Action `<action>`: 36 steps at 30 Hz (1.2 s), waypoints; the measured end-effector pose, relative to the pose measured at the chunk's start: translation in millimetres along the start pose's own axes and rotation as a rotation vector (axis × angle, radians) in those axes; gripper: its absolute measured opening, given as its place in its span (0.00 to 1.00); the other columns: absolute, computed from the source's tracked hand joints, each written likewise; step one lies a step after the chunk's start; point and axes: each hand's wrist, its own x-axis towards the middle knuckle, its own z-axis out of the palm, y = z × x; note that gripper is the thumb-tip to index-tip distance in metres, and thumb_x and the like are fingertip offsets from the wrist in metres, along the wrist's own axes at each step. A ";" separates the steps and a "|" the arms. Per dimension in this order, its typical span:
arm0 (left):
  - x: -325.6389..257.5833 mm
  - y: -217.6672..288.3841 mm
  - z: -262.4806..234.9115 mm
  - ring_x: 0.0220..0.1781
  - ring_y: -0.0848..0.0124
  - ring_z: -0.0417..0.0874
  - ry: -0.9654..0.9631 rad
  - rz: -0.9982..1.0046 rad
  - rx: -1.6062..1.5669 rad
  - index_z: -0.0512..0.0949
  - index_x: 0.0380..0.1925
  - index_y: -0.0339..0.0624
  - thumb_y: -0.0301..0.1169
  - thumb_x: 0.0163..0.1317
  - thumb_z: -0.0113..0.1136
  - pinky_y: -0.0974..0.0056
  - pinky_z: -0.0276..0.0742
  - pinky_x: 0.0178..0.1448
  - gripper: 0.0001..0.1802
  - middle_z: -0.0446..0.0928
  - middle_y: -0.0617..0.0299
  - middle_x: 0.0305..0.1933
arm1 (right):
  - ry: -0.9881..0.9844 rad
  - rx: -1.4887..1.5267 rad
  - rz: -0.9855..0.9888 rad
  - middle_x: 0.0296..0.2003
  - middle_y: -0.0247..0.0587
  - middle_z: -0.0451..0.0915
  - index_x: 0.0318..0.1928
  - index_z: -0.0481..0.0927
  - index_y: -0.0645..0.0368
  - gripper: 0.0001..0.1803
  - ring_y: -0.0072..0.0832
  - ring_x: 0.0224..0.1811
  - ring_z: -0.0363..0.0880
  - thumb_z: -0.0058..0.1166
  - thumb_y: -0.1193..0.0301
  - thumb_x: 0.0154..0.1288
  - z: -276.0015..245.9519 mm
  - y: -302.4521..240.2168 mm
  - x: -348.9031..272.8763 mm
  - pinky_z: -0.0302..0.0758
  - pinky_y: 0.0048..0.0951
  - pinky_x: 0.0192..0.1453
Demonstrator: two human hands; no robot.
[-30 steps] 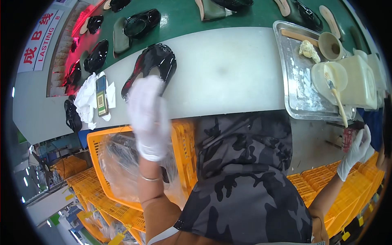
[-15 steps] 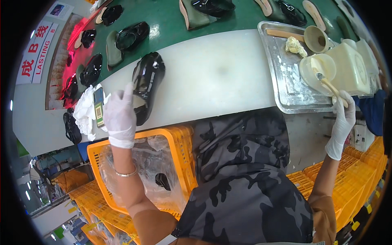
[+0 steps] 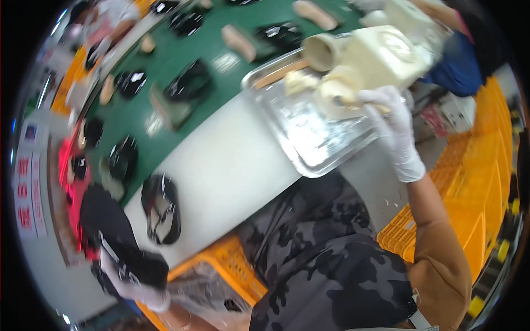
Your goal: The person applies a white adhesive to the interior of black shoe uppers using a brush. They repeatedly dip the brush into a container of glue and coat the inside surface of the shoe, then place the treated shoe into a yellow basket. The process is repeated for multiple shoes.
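My left hand [image 3: 124, 281], in a white glove, is closed on a blurred black shoe [image 3: 107, 220] held up at the lower left; its fingers are partly hidden. Beside it, another glossy black shoe [image 3: 161, 212] lies on the white work surface [image 3: 221, 165]. In its white glove, my right hand [image 3: 393, 118] pinches the light handle of a brush [image 3: 378, 107]. The brush's head is in a round tub [image 3: 337, 107] of cream-coloured paste on a metal tray [image 3: 309, 157].
A large off-white jug [image 3: 386, 58], a beige cup [image 3: 320, 52] and a lump of cream paste [image 3: 301, 81] are around the tub. Shoes and insoles lie on the green belt [image 3: 221, 83]. Orange crates [image 3: 464, 176] stand at right; a co-worker [image 3: 113, 19] is at far left.
My view has turned right. My left hand, earlier over the shoe on the white surface, now holds another black shoe. My right hand has kept the brush and brought its head into the paste.
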 end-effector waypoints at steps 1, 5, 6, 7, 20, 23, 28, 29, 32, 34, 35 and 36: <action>-2.9 -5.5 -1.8 0.45 0.64 0.78 0.056 -0.034 -0.111 0.67 0.54 0.30 0.21 0.57 0.48 0.64 0.74 0.49 0.22 0.74 0.50 0.48 | -0.016 -0.014 0.001 0.32 0.40 0.72 0.41 0.77 0.57 0.12 0.33 0.36 0.73 0.53 0.82 0.55 -2.4 -2.6 1.9 0.70 0.28 0.41; -2.9 -40.9 16.1 0.41 0.63 0.78 -0.079 0.220 0.465 0.69 0.52 0.30 0.29 0.58 0.49 0.63 0.75 0.47 0.22 0.75 0.51 0.46 | -0.006 0.076 -0.027 0.35 0.41 0.73 0.41 0.76 0.55 0.12 0.35 0.37 0.75 0.54 0.79 0.55 -0.4 7.6 8.1 0.73 0.29 0.40; -5.3 -49.0 24.4 0.39 0.65 0.78 -0.121 0.125 0.474 0.70 0.51 0.31 0.32 0.60 0.47 0.65 0.75 0.46 0.21 0.75 0.53 0.46 | -0.004 0.104 -0.044 0.36 0.41 0.74 0.41 0.76 0.55 0.11 0.35 0.37 0.76 0.54 0.79 0.56 3.1 13.6 9.0 0.74 0.30 0.40; 0.6 -48.0 29.7 0.36 0.70 0.77 -0.187 0.116 0.250 0.68 0.53 0.33 0.35 0.64 0.44 0.69 0.74 0.43 0.21 0.75 0.58 0.42 | -0.027 0.088 -0.036 0.36 0.40 0.74 0.41 0.76 0.55 0.11 0.36 0.38 0.76 0.53 0.78 0.56 6.1 17.8 8.9 0.74 0.30 0.40; -21.2 8.1 149.3 0.39 0.59 0.78 -0.585 0.674 0.141 0.64 0.46 0.36 0.20 0.57 0.45 0.56 0.76 0.42 0.15 0.74 0.48 0.46 | -0.149 0.421 0.102 0.37 0.38 0.76 0.39 0.74 0.63 0.06 0.26 0.39 0.76 0.49 0.79 0.61 7.3 32.2 13.9 0.74 0.27 0.44; -46.3 25.8 171.7 0.35 0.66 0.76 -0.764 -0.509 -0.863 0.62 0.50 0.35 0.18 0.57 0.43 0.63 0.74 0.40 0.18 0.70 0.52 0.54 | -0.116 0.480 0.253 0.38 0.38 0.75 0.40 0.72 0.66 0.08 0.21 0.38 0.75 0.41 0.74 0.67 -3.2 33.4 11.2 0.74 0.21 0.41; -75.4 29.8 191.0 0.29 0.80 0.64 -0.885 -0.401 -0.632 0.63 0.53 0.32 0.21 0.63 0.37 0.78 0.63 0.31 0.17 0.61 0.50 0.63 | 0.094 0.502 0.076 0.37 0.40 0.77 0.43 0.72 0.65 0.11 0.22 0.37 0.75 0.41 0.70 0.67 -3.3 25.6 16.4 0.74 0.23 0.39; -81.0 27.1 191.0 0.30 0.80 0.65 -0.921 -0.295 -0.538 0.63 0.55 0.31 0.21 0.63 0.38 0.78 0.63 0.30 0.19 0.62 0.54 0.63 | 0.124 0.520 0.017 0.39 0.40 0.77 0.46 0.72 0.63 0.13 0.24 0.39 0.76 0.45 0.69 0.66 4.2 25.3 16.6 0.73 0.25 0.42; -88.6 37.9 211.2 0.27 0.82 0.65 -0.856 -0.656 -0.969 0.63 0.55 0.30 0.25 0.63 0.39 0.78 0.62 0.28 0.20 0.70 0.56 0.50 | -0.107 0.601 -0.514 0.38 0.43 0.79 0.43 0.74 0.64 0.12 0.31 0.42 0.77 0.48 0.69 0.64 7.6 50.2 44.0 0.71 0.31 0.47; -68.7 48.4 219.2 0.24 0.82 0.65 -0.832 -1.435 -1.256 0.62 0.56 0.29 0.26 0.63 0.40 0.78 0.62 0.27 0.21 0.74 0.60 0.36 | -0.114 0.649 -0.545 0.35 0.42 0.78 0.40 0.74 0.65 0.10 0.30 0.39 0.77 0.47 0.70 0.65 17.2 31.7 47.9 0.72 0.29 0.43; -67.6 48.4 221.6 0.19 0.83 0.63 -0.876 -1.505 -1.306 0.62 0.55 0.28 0.29 0.63 0.40 0.78 0.60 0.25 0.22 0.67 0.67 0.21 | -0.194 0.683 -0.582 0.34 0.41 0.78 0.40 0.72 0.65 0.11 0.27 0.37 0.76 0.45 0.70 0.66 15.9 29.0 52.5 0.73 0.27 0.40; -66.7 54.3 223.5 0.19 0.83 0.63 -0.853 -1.544 -1.240 0.62 0.55 0.27 0.29 0.63 0.40 0.78 0.60 0.25 0.22 0.66 0.67 0.20 | -0.258 0.716 -0.571 0.33 0.40 0.77 0.41 0.72 0.65 0.11 0.27 0.35 0.76 0.46 0.69 0.65 19.3 25.0 50.4 0.73 0.25 0.37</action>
